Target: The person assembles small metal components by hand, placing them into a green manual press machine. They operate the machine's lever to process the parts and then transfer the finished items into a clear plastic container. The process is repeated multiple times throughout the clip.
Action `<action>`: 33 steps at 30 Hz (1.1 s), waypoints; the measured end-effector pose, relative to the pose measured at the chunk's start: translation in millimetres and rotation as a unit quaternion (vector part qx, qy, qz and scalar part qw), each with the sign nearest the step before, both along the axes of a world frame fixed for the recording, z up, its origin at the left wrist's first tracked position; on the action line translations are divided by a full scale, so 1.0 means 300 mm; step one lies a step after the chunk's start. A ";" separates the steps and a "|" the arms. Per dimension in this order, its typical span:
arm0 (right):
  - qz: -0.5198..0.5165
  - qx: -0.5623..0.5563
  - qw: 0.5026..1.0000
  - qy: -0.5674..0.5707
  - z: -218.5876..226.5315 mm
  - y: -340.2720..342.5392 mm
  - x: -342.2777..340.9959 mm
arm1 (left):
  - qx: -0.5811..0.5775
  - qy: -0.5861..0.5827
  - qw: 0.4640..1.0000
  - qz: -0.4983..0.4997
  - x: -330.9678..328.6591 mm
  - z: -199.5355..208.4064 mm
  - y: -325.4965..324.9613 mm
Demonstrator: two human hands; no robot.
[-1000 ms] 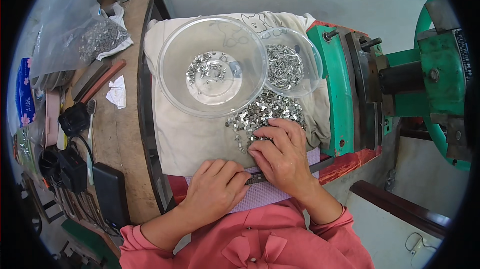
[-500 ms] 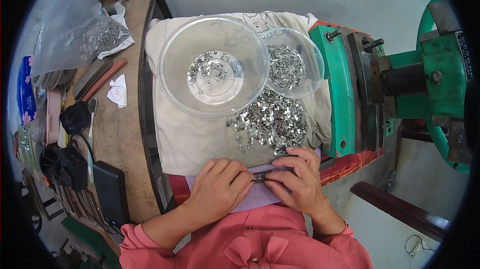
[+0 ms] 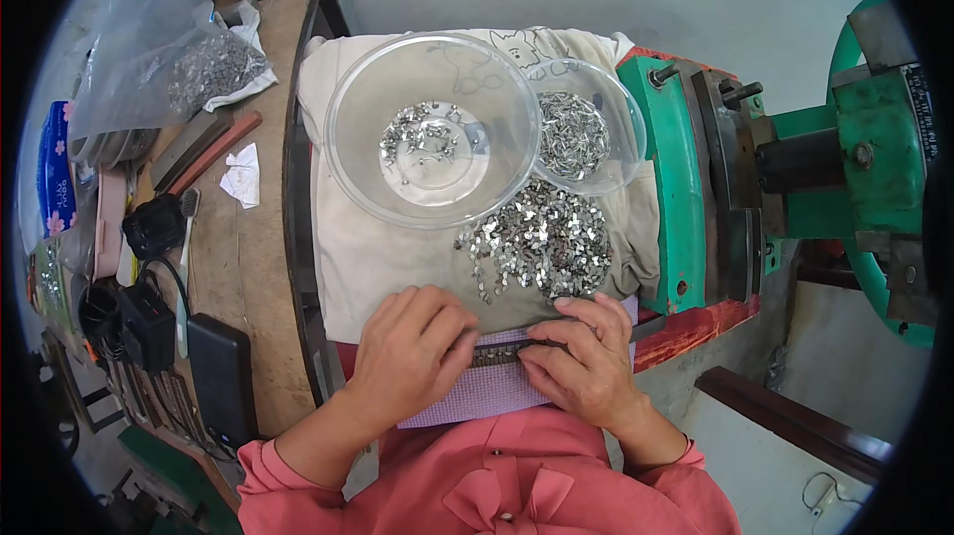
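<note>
A narrow dark metal strip with a row of small slots or pieces along it [image 3: 497, 354] lies crosswise in front of me, over a purple checked cloth [image 3: 467, 394]. My left hand [image 3: 405, 354] has its fingers curled at the strip's left end, which it hides. With thumb and fingers together, my right hand [image 3: 588, 361] grips the strip farther right; its forefinger reaches to the near edge of a heap of small shiny metal pieces [image 3: 545, 242]. Whether a loose piece is in either hand's fingertips cannot be seen.
Beyond the heap stand a large clear tub [image 3: 343, 172] holding some small metal parts and a smaller clear tub [image 3: 628, 169] of metal pins. A green machine [image 3: 681, 217] is close on the right. The wooden bench [image 3: 263, 267] at left carries tools, a black case [image 3: 221, 381] and plastic bags.
My left hand has shifted left and slightly away from me, uncovering more of the slotted strip. My right hand stays near the same spot, its fingers drawn a little closer together.
</note>
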State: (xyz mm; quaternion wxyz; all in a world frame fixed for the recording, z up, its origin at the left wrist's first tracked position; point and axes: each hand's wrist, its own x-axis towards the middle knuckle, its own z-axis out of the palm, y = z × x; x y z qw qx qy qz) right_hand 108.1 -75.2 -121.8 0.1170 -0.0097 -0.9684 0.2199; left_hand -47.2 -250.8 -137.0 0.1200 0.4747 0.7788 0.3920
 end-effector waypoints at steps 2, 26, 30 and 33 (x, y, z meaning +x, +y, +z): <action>0.011 -0.012 1.000 -0.011 0.015 0.009 -0.012 | 0.003 0.003 1.000 0.021 -0.012 -0.003 -0.001; -0.015 -0.059 0.998 0.009 0.016 0.079 -0.084 | -0.040 0.026 0.999 -0.019 -0.025 -0.005 0.012; -0.001 -0.040 0.999 -0.030 0.031 0.068 -0.011 | -0.043 0.022 0.998 -0.028 -0.024 -0.014 0.004; -0.004 -0.032 0.999 -0.037 0.017 0.062 0.012 | -0.033 0.020 0.999 -0.019 -0.021 -0.021 0.004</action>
